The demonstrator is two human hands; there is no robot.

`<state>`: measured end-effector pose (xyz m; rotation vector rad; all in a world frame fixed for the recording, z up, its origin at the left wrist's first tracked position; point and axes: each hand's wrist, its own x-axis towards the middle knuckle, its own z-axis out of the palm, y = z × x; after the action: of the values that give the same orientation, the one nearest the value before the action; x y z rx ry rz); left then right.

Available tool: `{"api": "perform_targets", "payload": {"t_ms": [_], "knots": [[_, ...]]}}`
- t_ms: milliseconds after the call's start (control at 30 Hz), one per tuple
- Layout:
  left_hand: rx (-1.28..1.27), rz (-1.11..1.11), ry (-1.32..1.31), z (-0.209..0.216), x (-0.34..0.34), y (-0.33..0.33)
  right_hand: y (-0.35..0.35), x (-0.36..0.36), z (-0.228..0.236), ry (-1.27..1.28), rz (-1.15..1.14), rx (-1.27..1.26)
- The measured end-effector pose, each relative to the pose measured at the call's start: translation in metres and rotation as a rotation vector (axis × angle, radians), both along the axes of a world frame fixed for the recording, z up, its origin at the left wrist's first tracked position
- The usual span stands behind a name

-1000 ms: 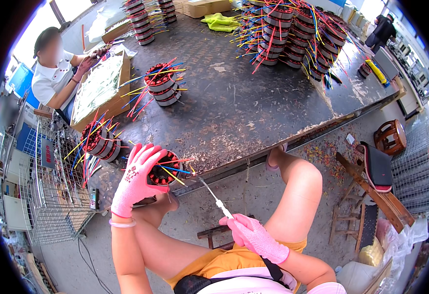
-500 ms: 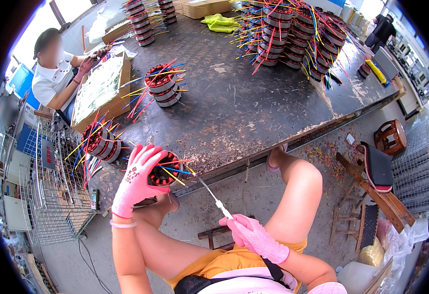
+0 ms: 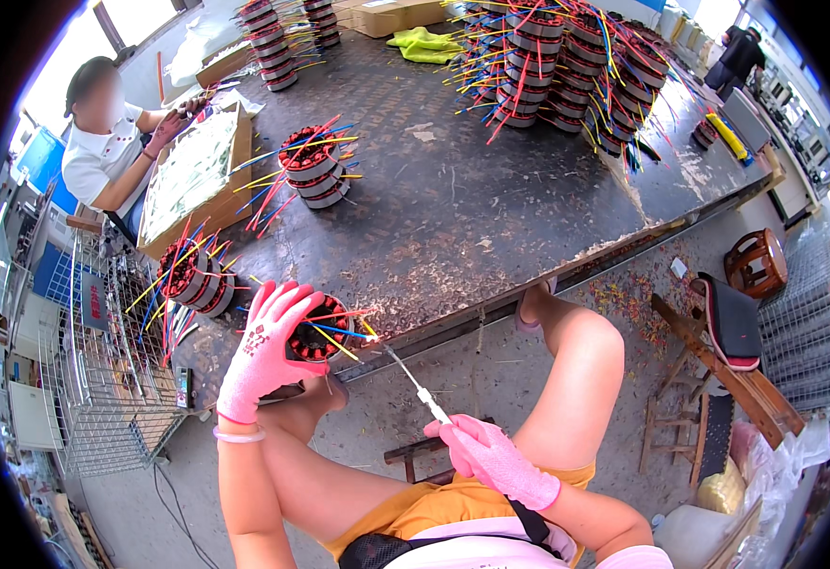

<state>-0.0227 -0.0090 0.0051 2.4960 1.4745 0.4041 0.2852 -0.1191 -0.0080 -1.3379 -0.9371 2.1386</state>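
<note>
My left hand point(image 3: 265, 353), in a pink glove, grips a motor stator point(image 3: 324, 327) at the near left edge of the table. Red, yellow and blue wires point(image 3: 344, 332) stick out of its wound ring toward the right. Fingers of my gloved right hand point(image 3: 491, 457) are closed round a thin tool point(image 3: 432, 403) with a white handle and a slim metal shaft. Its tip points up and left, close by the wire ends; whether it touches them I cannot tell. Part of the stator is hidden behind my left hand.
Stators stand stacked on the table point(image 3: 415, 190): a short stack point(image 3: 315, 175), another point(image 3: 202, 284) left of my hand, and tall ones point(image 3: 534, 71) at the back. A person point(image 3: 111, 142) sits beyond an open carton point(image 3: 197, 180). Wire baskets point(image 3: 102, 379) stand left; a wooden stool point(image 3: 755, 264) stands right.
Both my hands, the stator and the tool stay nearly where they were. The seated person's hands have shifted slightly.
</note>
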Motion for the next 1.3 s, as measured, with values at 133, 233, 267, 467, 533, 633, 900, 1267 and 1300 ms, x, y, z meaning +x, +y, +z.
{"api": "perform_targets", "payload": {"t_ms": [133,233,267,467,533,633,900,1267,1300], "knots": [[0.004,-0.001,0.002,-0.002,-0.001,0.0,-0.002,0.0,-0.003,0.011,-0.009,-0.001],[-0.012,0.005,-0.003,0.0,0.0,0.0,-0.001,0.001,-0.003,0.01,-0.01,0.004],[-0.019,0.008,-0.008,0.001,0.0,-0.001,-0.001,0.001,-0.002,0.006,-0.008,0.009],[0.002,0.033,0.001,-0.002,0.0,-0.002,-0.001,0.0,0.004,0.007,-0.037,-0.028],[-0.003,0.057,0.012,0.0,0.004,-0.002,-0.001,0.002,0.002,-0.002,-0.04,-0.02],[-0.016,0.019,0.008,0.002,0.001,0.0,-0.002,0.003,0.0,0.007,-0.036,-0.017],[0.031,-0.001,-0.001,-0.001,0.0,0.001,-0.006,0.003,-0.004,0.032,-0.027,-0.008],[0.05,0.02,0.006,-0.001,0.003,0.0,-0.009,-0.004,-0.01,0.062,-0.057,-0.01],[0.05,0.025,0.003,0.0,0.003,0.0,-0.009,-0.003,-0.008,0.051,-0.04,-0.007]]}}
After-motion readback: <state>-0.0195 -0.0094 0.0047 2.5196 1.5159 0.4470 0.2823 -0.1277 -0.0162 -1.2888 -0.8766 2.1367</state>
